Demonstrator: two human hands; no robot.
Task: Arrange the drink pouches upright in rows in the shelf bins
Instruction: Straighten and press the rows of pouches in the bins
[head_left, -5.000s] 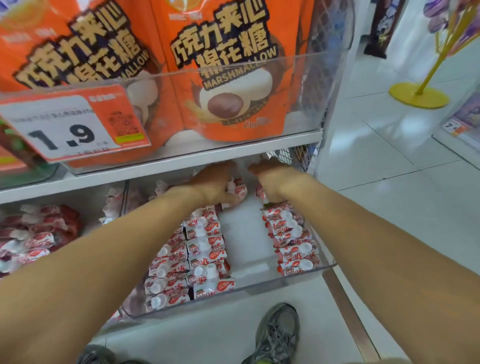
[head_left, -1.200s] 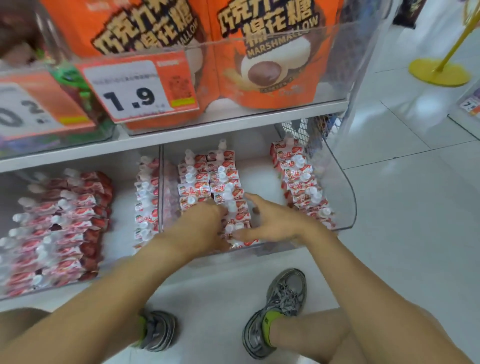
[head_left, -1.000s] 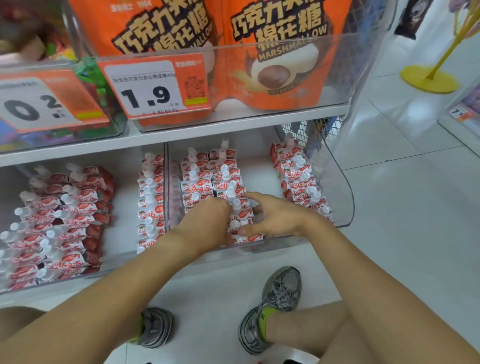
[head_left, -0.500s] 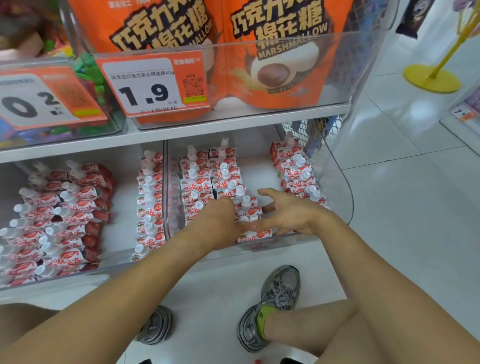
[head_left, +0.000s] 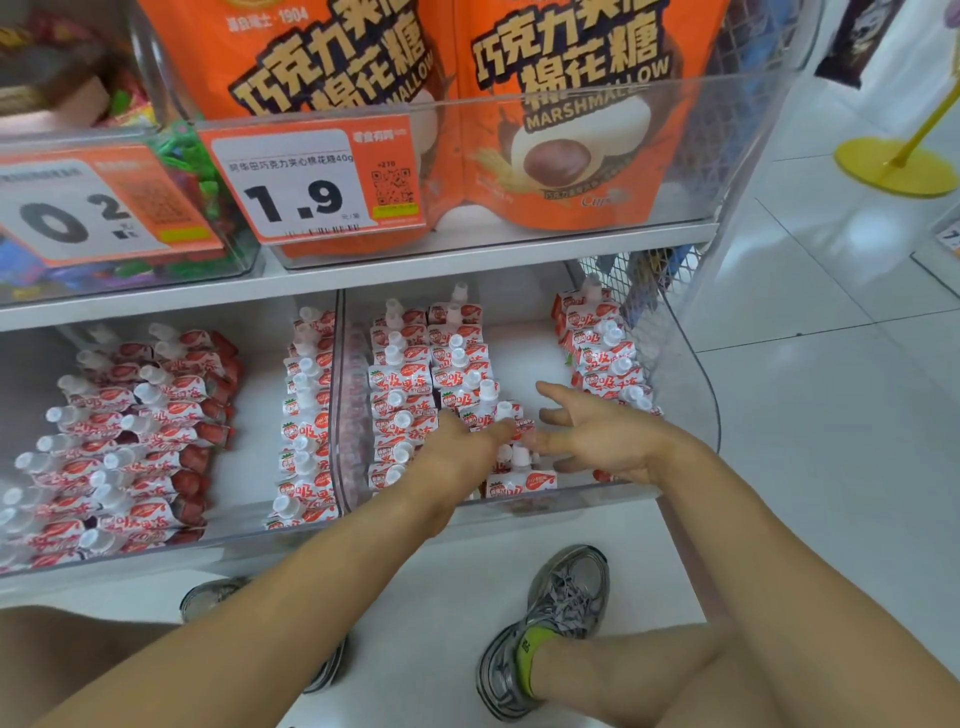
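Your left hand (head_left: 457, 451) rests on the pouches (head_left: 511, 423) near the bin's (head_left: 691, 431) front edge, its grip hidden, while your right hand (head_left: 597, 436) hovers spread beside them, so a careless nudge could topple that row.

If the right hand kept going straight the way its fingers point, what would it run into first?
Most likely the middle row of drink pouches: the right hand points up-left across the bin's bare floor toward them. Depth is unclear, so it might pass over their caps.
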